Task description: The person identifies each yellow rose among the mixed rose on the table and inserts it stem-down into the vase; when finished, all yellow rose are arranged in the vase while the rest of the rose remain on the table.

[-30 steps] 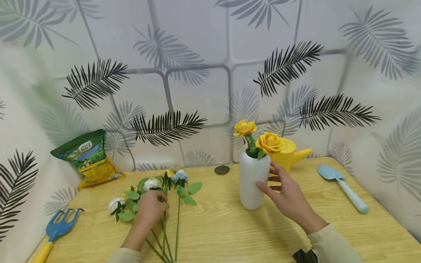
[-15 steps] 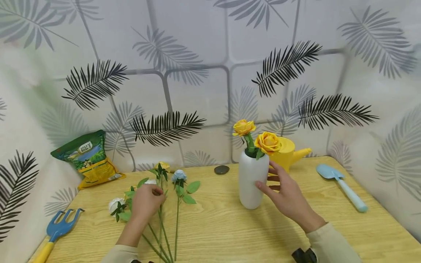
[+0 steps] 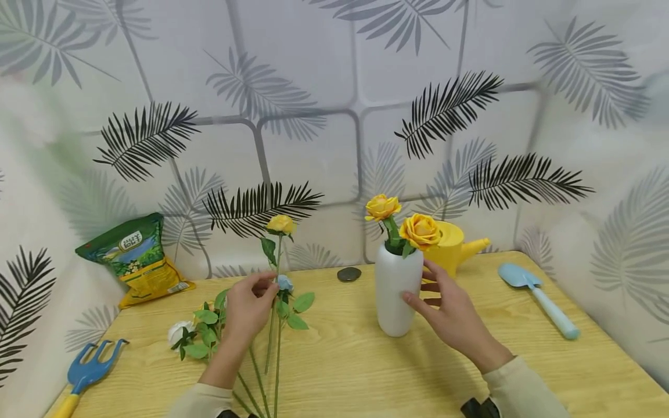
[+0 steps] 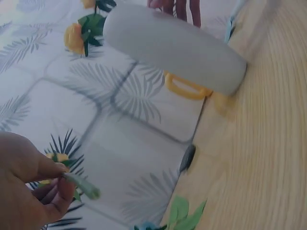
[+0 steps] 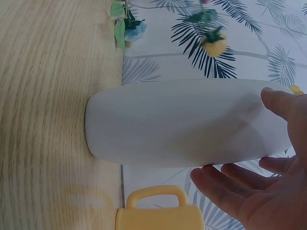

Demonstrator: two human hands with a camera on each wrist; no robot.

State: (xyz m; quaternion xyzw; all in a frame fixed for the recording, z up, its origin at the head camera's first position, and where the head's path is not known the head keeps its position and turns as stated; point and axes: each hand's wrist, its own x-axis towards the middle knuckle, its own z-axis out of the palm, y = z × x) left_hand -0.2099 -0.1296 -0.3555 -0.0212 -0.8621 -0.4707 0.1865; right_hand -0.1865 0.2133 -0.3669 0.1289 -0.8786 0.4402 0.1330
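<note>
While your left hand point(image 3: 250, 305) pinches the stem of a yellow rose point(image 3: 280, 224) between thumb and fingers, the bloom stands upright above the table point(image 3: 366, 371), left of the vase point(image 3: 398, 296). Your right hand point(image 3: 450, 310) rests on the vase's right side, fingers spread and nearly straight, not curled round it. Two yellow roses point(image 3: 420, 230) already sit in the neck. More stems point(image 3: 284, 302) lie by the left hand. A yellow can point(image 3: 460, 247) stands just behind the vase; a lid point(image 3: 348, 274), trowel point(image 3: 543, 299), rake point(image 3: 86, 374) and bag point(image 3: 138, 258) lie apart.

Left wrist view: fingers point(image 4: 57, 189) curl on the green stem point(image 4: 84, 188); grip looks light. Vase point(image 4: 172, 45) is well apart.

Right wrist view: fingertips point(image 5: 218, 187) touch the vase point(image 5: 182, 122); the thumb sits at its upper side.

Risks, as judgement: the neck is narrow and crowded, so the new stem may snag the seated blooms or push them out. A loose open-palm brace may let the vase tip toward the can. The light pinch may let the stem twist.
</note>
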